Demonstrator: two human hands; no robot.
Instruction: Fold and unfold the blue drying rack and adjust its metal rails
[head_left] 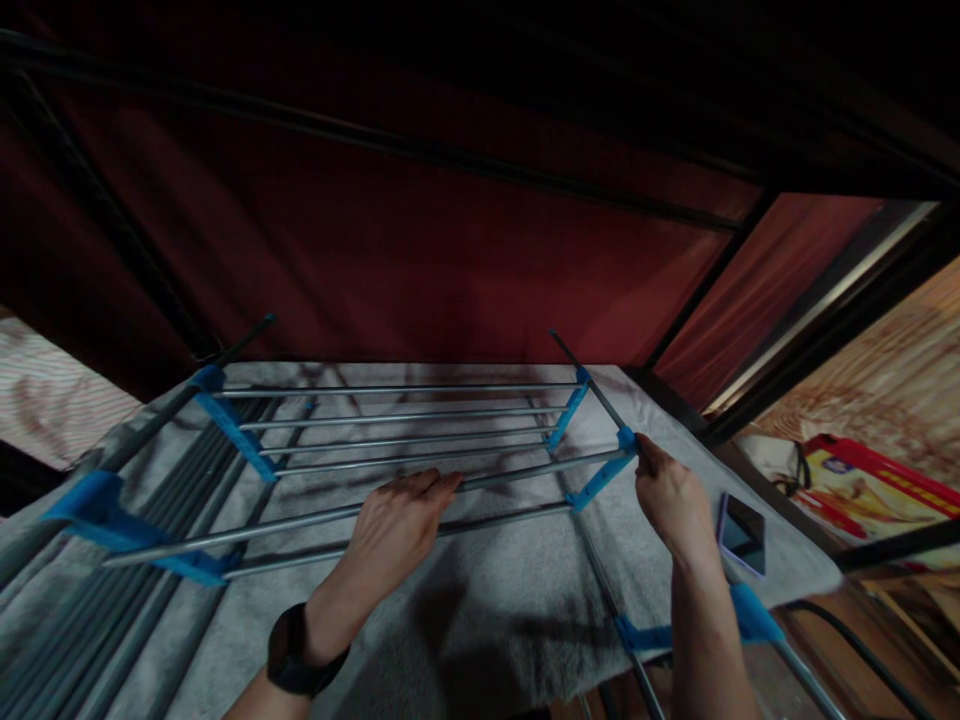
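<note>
Tube rack with blue brackets — on grey cloth, before red panel. Left hand closed around the front tube; right hand gripping at the right-front bracket — exact finger contact hard to make out. Grey tubes side by side at left; phone to right.

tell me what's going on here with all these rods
A person's left hand holds a metal rod, while the right hand is at the blue bracket by its right end. Farther back, more rods already span two blue brackets. A row of grey tubes lies at the left on a grey cloth; a phone lies at the right.
</note>
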